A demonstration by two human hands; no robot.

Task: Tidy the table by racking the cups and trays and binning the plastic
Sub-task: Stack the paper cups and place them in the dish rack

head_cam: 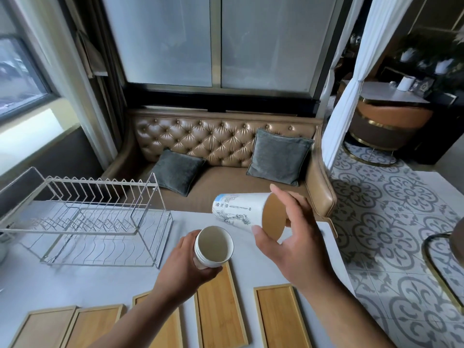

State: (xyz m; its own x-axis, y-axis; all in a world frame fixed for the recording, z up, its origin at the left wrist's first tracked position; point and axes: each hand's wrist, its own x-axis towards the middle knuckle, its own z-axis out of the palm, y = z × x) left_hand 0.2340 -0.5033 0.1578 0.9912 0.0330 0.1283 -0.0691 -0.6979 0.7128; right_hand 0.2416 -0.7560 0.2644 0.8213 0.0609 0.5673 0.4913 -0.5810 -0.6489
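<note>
The left hand (183, 262) is near the middle of the bench (113, 280), its grip curled round a white cup (213, 247). The cup stands upright with its mouth open to the camera. At two o'clock from it, the right hand (288, 237) holds a printed cup (238, 212) in the air above the bench's far edge. This grip is a pinch, with the thumb under the rim and the fingers over the top. The cup lies on its side, its brown inside facing four o'clock and its base pointing to ten o'clock. The two cups are near each other but do not touch.

A wire rack (88, 217) stands at ten o'clock on the bench. Five wooden trays (218, 305) lie flat in a row along the near edge, from seven to five o'clock, and the left forearm crosses the middle one. Past the bench at twelve o'clock is a tufted sofa (213, 136) with two grey cushions (278, 156). A patterned tile floor (389, 209) spreads at three o'clock.
</note>
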